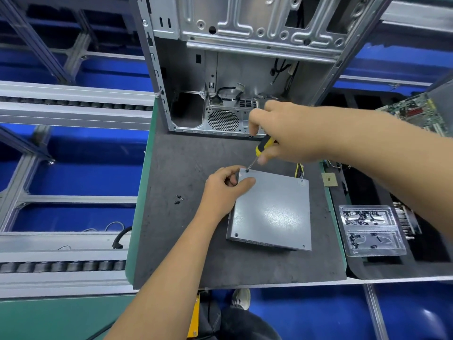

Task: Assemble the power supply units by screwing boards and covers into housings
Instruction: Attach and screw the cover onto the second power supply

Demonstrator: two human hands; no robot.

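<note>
While the left hand (224,190) pinches the power supply cover (272,209) corner steady, the right hand (284,133) grips the screwdriver (259,150), its tip on the corner screw (246,170).

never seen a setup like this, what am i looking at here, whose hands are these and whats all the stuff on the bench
There is one picture, taken by a camera worn on a person's head, looking down at their own two bare hands. No robot is involved.

The right hand grips a yellow and black screwdriver with its tip on a screw at the far left corner of a grey metal box, a power supply. The left hand holds that same corner of the box.

The box lies on a dark mat. A few loose screws lie to its left, and a clear plastic tray of small parts sits to its right. Behind stands an open computer case. A green circuit board shows at the right edge.
</note>
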